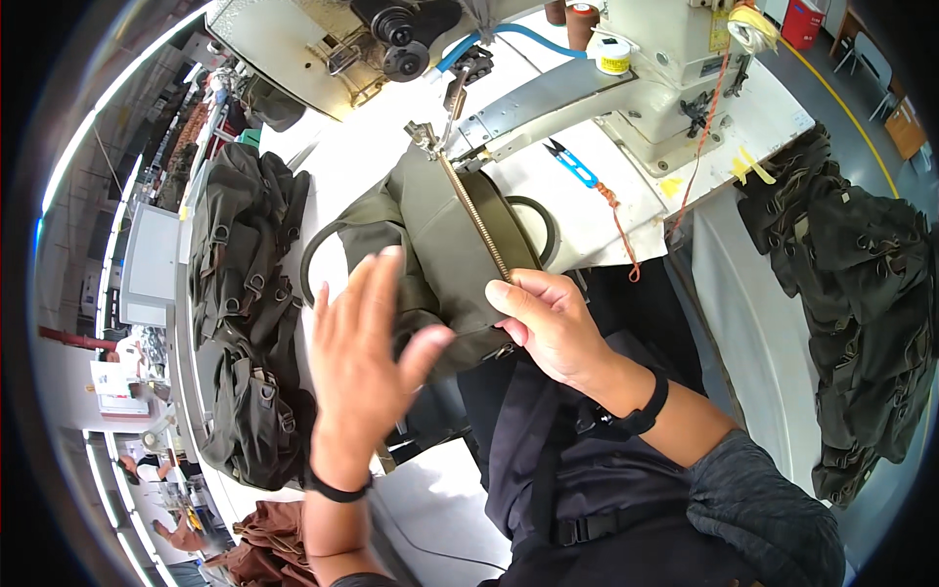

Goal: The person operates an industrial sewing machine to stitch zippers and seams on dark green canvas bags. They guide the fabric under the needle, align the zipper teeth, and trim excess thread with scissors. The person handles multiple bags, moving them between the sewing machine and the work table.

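**Bag panel at sewing machine**

Head view: the left hand [367, 357], fingers spread, lies flat on the olive bag [440, 259]. The right hand [548, 323] pinches its zipper [479, 220] edge; fingertips hidden. The bag's lower part is covered by both hands, on the desk [587, 210] under the sewing machine [665, 59].

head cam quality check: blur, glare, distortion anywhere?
Head view: left hand is motion-blurred at the fingertips; right hand and the zipper on the olive fabric piece stay sharp. The white table is overexposed, nearly featureless. Strong fisheye bend and black vignette at the rim; the sewing machine edges curve.
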Action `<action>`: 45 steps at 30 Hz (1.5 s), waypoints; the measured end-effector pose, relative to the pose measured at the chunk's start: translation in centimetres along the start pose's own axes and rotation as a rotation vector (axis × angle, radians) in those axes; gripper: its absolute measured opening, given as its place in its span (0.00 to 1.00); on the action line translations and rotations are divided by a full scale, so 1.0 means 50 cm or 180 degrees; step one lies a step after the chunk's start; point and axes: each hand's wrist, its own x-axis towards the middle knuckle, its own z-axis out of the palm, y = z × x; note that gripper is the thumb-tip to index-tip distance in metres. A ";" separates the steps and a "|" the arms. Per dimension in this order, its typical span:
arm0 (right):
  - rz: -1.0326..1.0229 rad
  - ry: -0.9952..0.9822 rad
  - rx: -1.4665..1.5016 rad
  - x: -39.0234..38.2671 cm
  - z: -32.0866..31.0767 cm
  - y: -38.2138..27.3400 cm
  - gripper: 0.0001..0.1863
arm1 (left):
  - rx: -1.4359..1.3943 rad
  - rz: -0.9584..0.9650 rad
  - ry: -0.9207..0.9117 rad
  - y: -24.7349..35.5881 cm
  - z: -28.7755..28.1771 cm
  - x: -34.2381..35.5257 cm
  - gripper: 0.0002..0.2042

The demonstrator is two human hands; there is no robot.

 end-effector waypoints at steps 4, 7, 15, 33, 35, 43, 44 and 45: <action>0.0074 0.0022 0.0131 0.000 0.015 -0.010 0.20 | 0.0034 0.0132 0.0086 0.073 0.052 0.000 0.35; 0.0139 -0.0009 0.0103 -0.002 0.010 -0.009 0.19 | -0.0087 0.0050 0.0278 0.071 0.081 0.003 0.34; 0.0199 -0.0024 -0.0022 0.017 0.010 -0.035 0.18 | -0.0008 -0.0071 0.0220 0.061 0.082 0.022 0.35; 0.0056 -0.0094 -0.0311 0.091 0.001 -0.045 0.20 | -0.0103 -0.0030 0.0304 0.027 0.101 0.079 0.35; -0.0009 -0.0057 -0.0391 0.099 -0.008 -0.034 0.19 | -0.0144 -0.0029 0.0331 0.026 0.103 0.082 0.34; -0.0068 -0.0126 -0.0313 0.118 -0.005 -0.041 0.17 | -0.0265 -0.0053 0.0269 0.022 0.101 0.094 0.31; -0.0041 -0.0117 -0.0334 0.117 -0.004 -0.042 0.18 | -0.0261 -0.0036 0.0256 0.023 0.101 0.094 0.31; -0.0017 -0.0105 -0.0361 0.116 -0.004 -0.044 0.18 | -0.0264 -0.0017 0.0247 0.024 0.101 0.095 0.31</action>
